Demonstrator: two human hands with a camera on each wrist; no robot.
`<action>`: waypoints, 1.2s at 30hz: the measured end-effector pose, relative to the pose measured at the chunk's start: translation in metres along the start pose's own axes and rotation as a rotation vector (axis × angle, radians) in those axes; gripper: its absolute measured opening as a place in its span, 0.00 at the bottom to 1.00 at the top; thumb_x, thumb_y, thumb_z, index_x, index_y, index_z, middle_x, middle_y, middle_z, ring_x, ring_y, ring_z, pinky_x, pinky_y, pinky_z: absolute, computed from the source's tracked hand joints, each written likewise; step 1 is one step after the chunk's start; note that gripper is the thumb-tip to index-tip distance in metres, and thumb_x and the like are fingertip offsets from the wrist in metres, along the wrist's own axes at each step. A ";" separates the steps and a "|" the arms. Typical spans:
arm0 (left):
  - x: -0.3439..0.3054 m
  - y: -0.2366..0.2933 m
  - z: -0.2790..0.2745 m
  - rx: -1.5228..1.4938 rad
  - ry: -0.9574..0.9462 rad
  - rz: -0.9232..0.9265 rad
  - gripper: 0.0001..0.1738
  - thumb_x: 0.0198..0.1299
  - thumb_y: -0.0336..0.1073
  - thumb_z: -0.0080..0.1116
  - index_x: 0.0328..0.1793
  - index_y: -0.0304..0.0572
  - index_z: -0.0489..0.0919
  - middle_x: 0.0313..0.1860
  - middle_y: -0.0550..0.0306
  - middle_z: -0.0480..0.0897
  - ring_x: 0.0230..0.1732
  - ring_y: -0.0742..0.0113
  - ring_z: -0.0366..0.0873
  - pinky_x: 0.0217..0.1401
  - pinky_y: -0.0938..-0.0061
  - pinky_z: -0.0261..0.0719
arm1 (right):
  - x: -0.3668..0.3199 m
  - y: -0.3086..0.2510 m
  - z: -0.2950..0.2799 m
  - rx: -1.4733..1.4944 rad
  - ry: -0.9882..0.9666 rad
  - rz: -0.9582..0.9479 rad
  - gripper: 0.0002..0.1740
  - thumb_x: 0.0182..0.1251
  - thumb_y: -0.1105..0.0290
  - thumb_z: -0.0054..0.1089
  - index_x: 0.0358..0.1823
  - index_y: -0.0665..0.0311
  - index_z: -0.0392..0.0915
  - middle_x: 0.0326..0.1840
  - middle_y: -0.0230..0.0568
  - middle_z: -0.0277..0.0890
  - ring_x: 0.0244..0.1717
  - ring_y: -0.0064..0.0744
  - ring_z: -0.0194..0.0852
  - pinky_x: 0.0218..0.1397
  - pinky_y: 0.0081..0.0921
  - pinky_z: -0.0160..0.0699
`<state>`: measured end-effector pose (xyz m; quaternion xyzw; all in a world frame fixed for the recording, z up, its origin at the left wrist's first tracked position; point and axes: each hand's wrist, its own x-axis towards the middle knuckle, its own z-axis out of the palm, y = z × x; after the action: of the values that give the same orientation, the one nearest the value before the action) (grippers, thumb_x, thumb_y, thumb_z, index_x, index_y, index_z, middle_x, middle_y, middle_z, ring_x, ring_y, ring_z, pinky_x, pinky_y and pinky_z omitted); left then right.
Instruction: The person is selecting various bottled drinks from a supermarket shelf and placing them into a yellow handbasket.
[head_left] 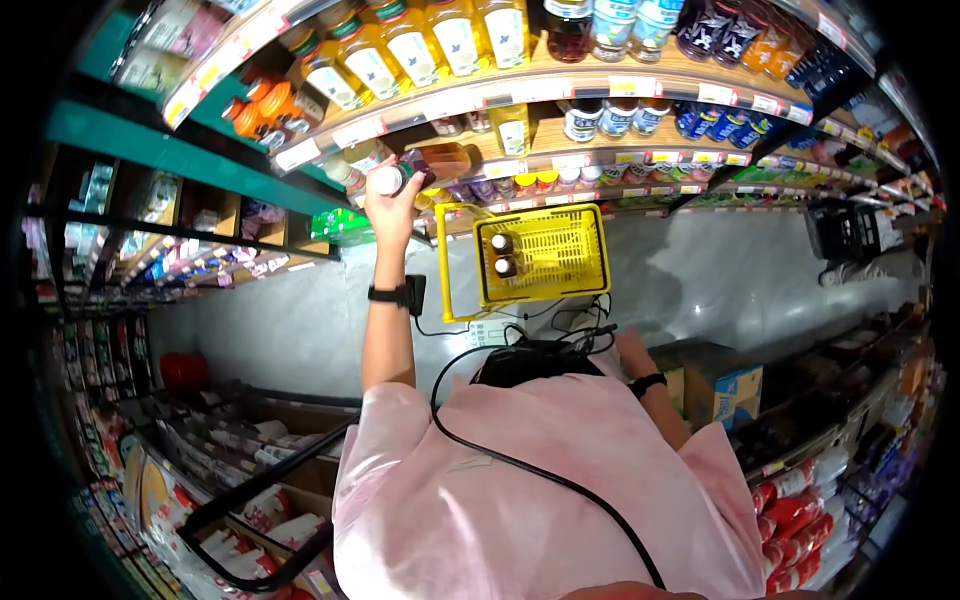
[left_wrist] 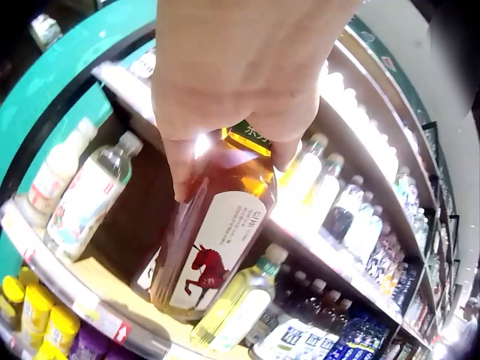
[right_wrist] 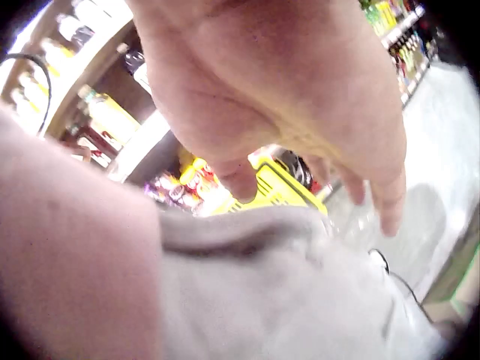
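At the lower shelf in the head view, my left hand (head_left: 392, 212) grips a bottle of reddish-brown tea (head_left: 446, 162) near its white cap. The left wrist view shows thumb and fingers round the neck of this tea bottle (left_wrist: 225, 229), which has a pale label with a red horse. Its base is close over the shelf edge, beside a yellow-green drink bottle (left_wrist: 238, 306). My right hand (right_wrist: 277, 82) hangs beside the body with loose fingers and holds nothing. On the floor ahead stands a yellow shopping basket (head_left: 603, 262) with two dark-capped bottles (head_left: 505, 267) inside.
Shelves of drinks (head_left: 640, 90) curve across the front, with price tags along their edges. Several cables (head_left: 590, 318) hang between my body and the basket. Cartons (head_left: 725, 385) stand at the right, and a red tub (head_left: 183, 371) is on the left floor.
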<state>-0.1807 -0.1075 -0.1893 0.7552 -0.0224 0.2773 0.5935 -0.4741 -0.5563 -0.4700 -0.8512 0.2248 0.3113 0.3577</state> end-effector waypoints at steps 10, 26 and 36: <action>-0.035 0.216 -0.088 0.045 -0.217 -0.160 0.19 0.56 0.29 0.73 0.53 0.30 0.82 0.43 0.56 0.87 0.40 0.74 0.83 0.46 0.76 0.82 | -0.202 -0.385 -0.110 0.223 -0.420 -1.125 0.52 0.59 0.67 0.73 0.80 0.66 0.49 0.76 0.50 0.61 0.75 0.36 0.60 0.77 0.33 0.58; -0.040 0.198 -0.123 -0.195 -0.256 -0.253 0.34 0.70 0.63 0.51 0.35 0.35 0.84 0.31 0.60 0.84 0.33 0.78 0.76 0.39 0.81 0.73 | -0.262 -0.403 -0.042 0.809 -0.839 -0.780 0.41 0.56 0.69 0.64 0.73 0.67 0.60 0.62 0.39 0.72 0.61 0.27 0.71 0.66 0.28 0.71; -0.042 0.188 -0.117 -0.262 -0.360 -0.337 0.35 0.73 0.61 0.48 0.56 0.29 0.79 0.48 0.49 0.84 0.47 0.68 0.82 0.55 0.74 0.78 | -0.263 -0.395 -0.049 0.692 -0.747 -0.808 0.40 0.59 0.62 0.63 0.72 0.67 0.63 0.58 0.36 0.72 0.56 0.24 0.69 0.60 0.25 0.71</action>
<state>-0.3305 -0.0688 -0.0255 0.7022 -0.0373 0.0307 0.7103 -0.4024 -0.2967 -0.0757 -0.5387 -0.1656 0.3370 0.7542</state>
